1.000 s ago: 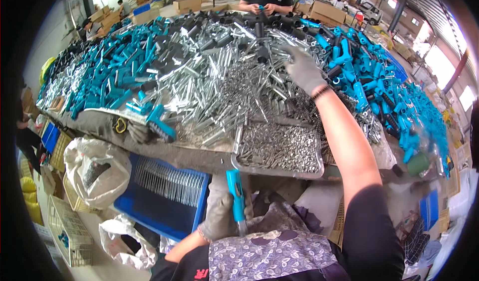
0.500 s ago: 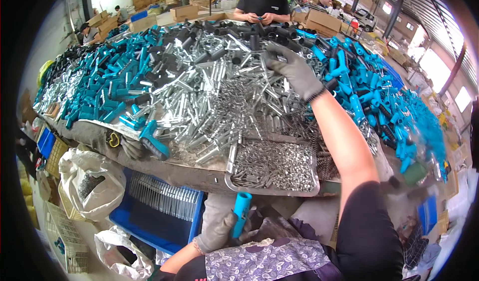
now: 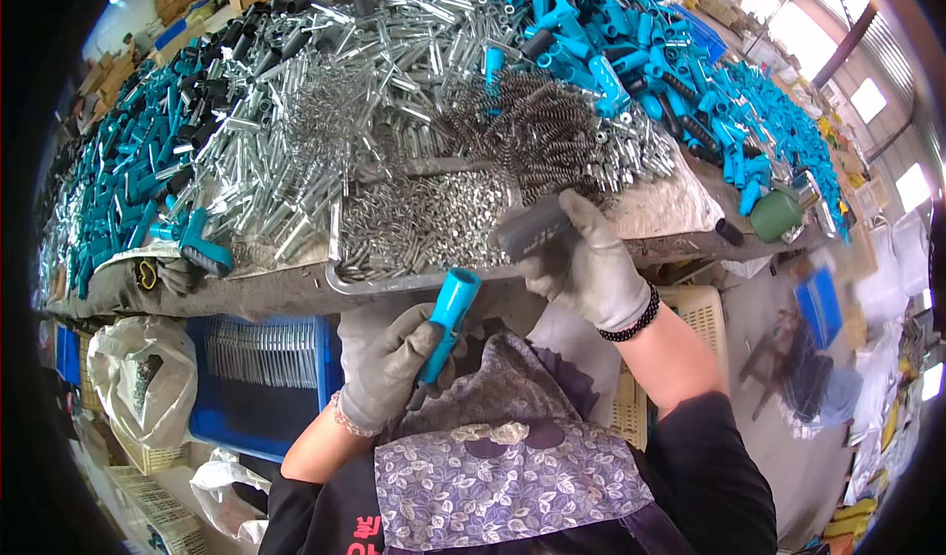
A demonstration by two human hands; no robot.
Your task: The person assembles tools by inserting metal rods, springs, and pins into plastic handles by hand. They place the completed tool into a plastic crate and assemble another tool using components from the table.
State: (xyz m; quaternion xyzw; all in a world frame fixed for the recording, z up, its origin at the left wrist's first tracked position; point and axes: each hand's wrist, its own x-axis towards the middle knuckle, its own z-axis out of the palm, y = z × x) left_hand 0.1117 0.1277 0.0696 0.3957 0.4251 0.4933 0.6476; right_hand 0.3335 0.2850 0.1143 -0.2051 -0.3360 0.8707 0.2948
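My left hand [image 3: 384, 373], in a grey work glove, is closed round a turquoise plastic tube-shaped handle [image 3: 454, 304], its open end tilted up. In my gloved right hand [image 3: 603, 277] is a black cylindrical sleeve [image 3: 533, 230], blurred by motion. The sleeve is up and to the right of the handle, and the two are apart. Just beyond both hands, a shallow metal tray [image 3: 389, 284] of small springs and metal bits sits at the bench edge. Dark coil springs [image 3: 537, 131] lie heaped behind it.
Heaps of silver metal tubes [image 3: 246, 176], turquoise handles [image 3: 631, 33] and black sleeves cover the bench. Below its edge stand a blue crate [image 3: 261, 427] with metal rods, a white sack [image 3: 143, 383] and a yellowish basket [image 3: 695, 309]. A green round object [image 3: 776, 216] lies right.
My right hand has come back from the heap towards my left hand, bringing the black sleeve. The left hand has risen with the handle. The whole view has shifted down and right.
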